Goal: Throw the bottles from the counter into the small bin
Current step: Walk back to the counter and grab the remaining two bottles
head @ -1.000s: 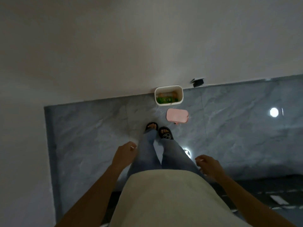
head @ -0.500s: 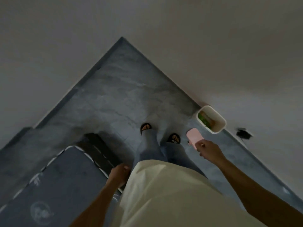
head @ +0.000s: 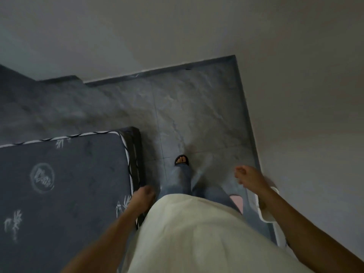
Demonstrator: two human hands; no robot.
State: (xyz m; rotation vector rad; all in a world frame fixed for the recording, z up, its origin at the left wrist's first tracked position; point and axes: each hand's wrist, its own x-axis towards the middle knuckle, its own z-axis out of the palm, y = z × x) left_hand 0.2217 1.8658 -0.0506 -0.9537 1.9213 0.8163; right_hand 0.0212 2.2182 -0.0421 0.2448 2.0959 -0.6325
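1. Both hands empty: left hand (head: 144, 194) hanging by the hip, fingers curled loosely inward, nothing gripped; right hand (head: 248, 177) swung out to the side, fingers half curled and blurred, nothing between them.
2. Largest thing in view: pale wall (head: 197, 26) across the top and down the right side, meeting at a corner.
3. Next: grey marbled floor (head: 177, 107), with one sandalled foot (head: 181, 160) stepping forward on it.
4. Then: dark mattress (head: 65, 184) with white printed marks and a striped edge, filling the lower left, just beside the left hand.
5. Smaller: small bin (head: 265, 215), white, on the floor against the right wall, mostly hidden under the right forearm; only part of its rim and a wall showing, contents not visible.
6. Smaller again: pink lid (head: 237, 200) lying on the floor just beside the bin, partly hidden by the leg.
7. No bottles and no counter anywhere in view.
8. Progress, as a judgement: cannot tell how many bottles are binned or left; empty hands and a body turned off from the bin suggest a walk to fetch more, or the job ending.
9. Bin open, lid off, ready to take another throw.
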